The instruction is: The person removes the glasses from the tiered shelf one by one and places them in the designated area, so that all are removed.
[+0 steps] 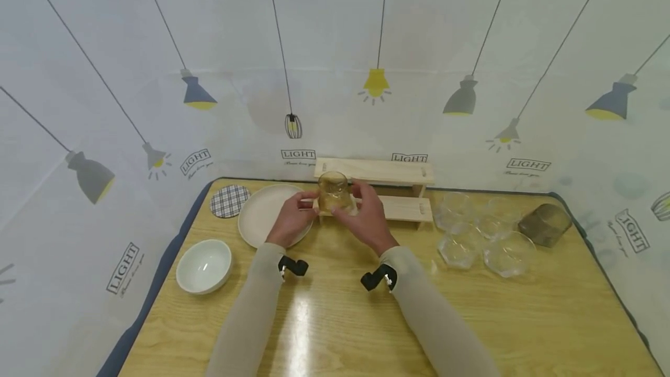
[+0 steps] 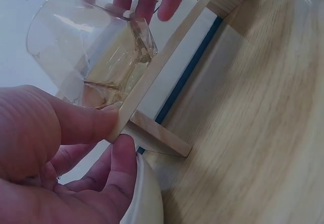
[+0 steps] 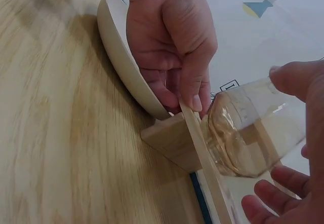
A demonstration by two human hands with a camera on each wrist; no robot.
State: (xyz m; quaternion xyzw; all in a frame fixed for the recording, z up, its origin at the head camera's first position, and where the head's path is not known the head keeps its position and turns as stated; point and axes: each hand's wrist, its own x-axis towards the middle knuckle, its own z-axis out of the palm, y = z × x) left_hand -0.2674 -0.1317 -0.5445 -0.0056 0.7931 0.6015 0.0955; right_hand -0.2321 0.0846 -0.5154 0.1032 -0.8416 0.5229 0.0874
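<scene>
A clear amber-tinted glass cup (image 1: 333,191) stands tilted on the lower board of a small two-tier wooden rack (image 1: 403,208). My right hand (image 1: 366,214) grips the cup from the right, with its fingers (image 3: 298,82) curled round the glass (image 3: 253,133). At the rack's left end my left hand (image 1: 292,218) pinches the lower board: the thumb (image 2: 76,125) lies on the board's edge (image 2: 152,77) and the fingers curl below it. The cup (image 2: 91,51) leans against that board.
A beige plate (image 1: 262,217) lies under my left hand, with a plaid coaster (image 1: 230,201) behind it and a white bowl (image 1: 204,265) in front left. Several clear glass bowls (image 1: 463,249) and a brown glass piece (image 1: 544,224) sit at the right. A patterned cloth wall stands behind the table.
</scene>
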